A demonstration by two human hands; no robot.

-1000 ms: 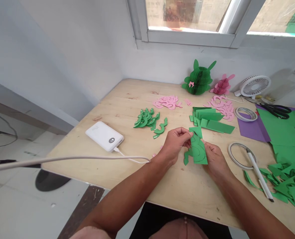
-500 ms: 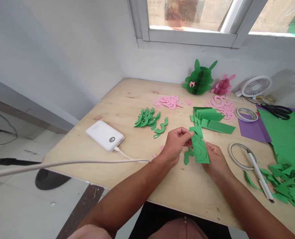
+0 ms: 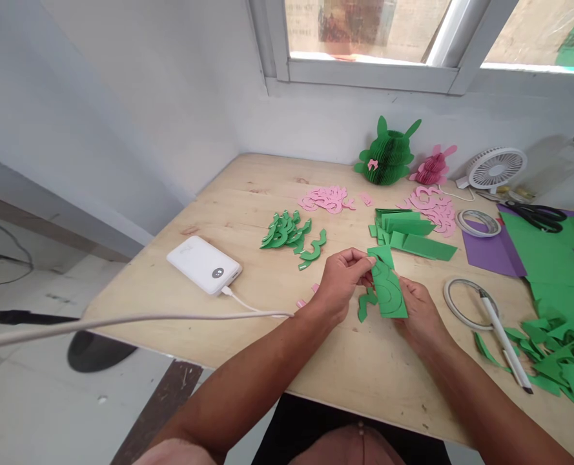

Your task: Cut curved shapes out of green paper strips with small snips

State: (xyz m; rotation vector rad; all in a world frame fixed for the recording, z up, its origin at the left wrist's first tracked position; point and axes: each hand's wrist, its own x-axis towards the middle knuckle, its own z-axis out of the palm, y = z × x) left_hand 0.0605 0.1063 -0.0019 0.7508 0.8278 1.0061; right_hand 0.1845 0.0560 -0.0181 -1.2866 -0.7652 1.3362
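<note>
A green paper piece (image 3: 387,287) with curved lines drawn on it is held upright between both hands. My left hand (image 3: 342,278) pinches its upper left edge, while my right hand (image 3: 420,307) grips the right edge, its fingers partly hidden behind the paper. Just below the left fingers, a wavy green cutout (image 3: 367,303) lies on the table. Folded green strips (image 3: 405,232) are stacked beyond the hands. To the left sits a pile of green cutouts (image 3: 284,231).
Left, a white power bank (image 3: 202,263) has a cable crossing the table (image 3: 248,361). Right are a tape roll (image 3: 461,303), a pen (image 3: 507,342), green scraps (image 3: 565,361) and scissors (image 3: 538,216). Behind stand green and pink paper figures (image 3: 390,155) and a fan (image 3: 497,168).
</note>
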